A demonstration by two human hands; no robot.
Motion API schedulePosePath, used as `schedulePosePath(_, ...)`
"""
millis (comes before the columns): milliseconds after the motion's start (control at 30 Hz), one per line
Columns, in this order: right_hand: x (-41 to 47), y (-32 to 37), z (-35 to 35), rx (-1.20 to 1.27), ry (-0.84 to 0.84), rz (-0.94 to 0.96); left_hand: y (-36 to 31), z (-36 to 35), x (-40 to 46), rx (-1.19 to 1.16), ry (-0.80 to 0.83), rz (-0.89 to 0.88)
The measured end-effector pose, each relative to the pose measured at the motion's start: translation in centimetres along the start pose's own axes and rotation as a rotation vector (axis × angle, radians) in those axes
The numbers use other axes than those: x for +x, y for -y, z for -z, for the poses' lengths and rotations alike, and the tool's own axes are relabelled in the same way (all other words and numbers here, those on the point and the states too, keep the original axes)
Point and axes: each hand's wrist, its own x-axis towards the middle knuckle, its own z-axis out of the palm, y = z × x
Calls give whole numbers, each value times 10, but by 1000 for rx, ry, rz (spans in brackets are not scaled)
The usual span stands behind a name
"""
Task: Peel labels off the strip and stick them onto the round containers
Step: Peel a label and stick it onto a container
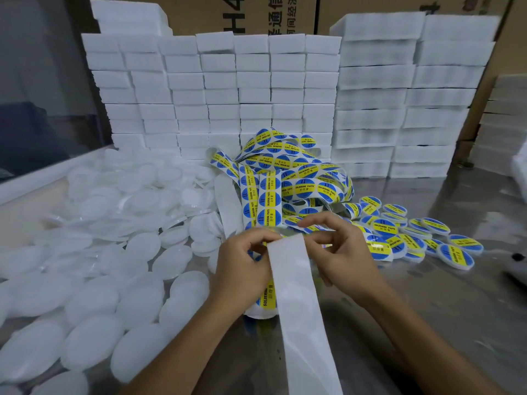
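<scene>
White strip, both hands' grip pinching

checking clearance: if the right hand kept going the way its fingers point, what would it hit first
Probably the left hand: the right hand points left across the strip toward it, though depth is unclear.

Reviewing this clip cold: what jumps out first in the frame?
The tangled label strip, blue and yellow, heaped at centre. In front of it the left hand and right hand work the white backing. Unlabelled white containers crowd the left; labelled ones lie right, with white blocks walled behind.
</scene>
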Motion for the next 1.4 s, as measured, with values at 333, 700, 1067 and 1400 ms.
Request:
schedulePosePath(333, 9, -12, 8, 18, -476, -66, -12, 10, 5, -848, -101, 669)
schedulePosePath(700, 4, -12, 1, 178, 52, -21, -19, 8, 10, -844, 169, 674)
schedulePosePath(1067, 12, -10, 3, 420, -241, -216, -4, 18, 11, -873, 207, 397)
schedulePosePath(1400, 8, -13, 2, 182, -187, -99, -3, -5, -3, -441, 370, 368)
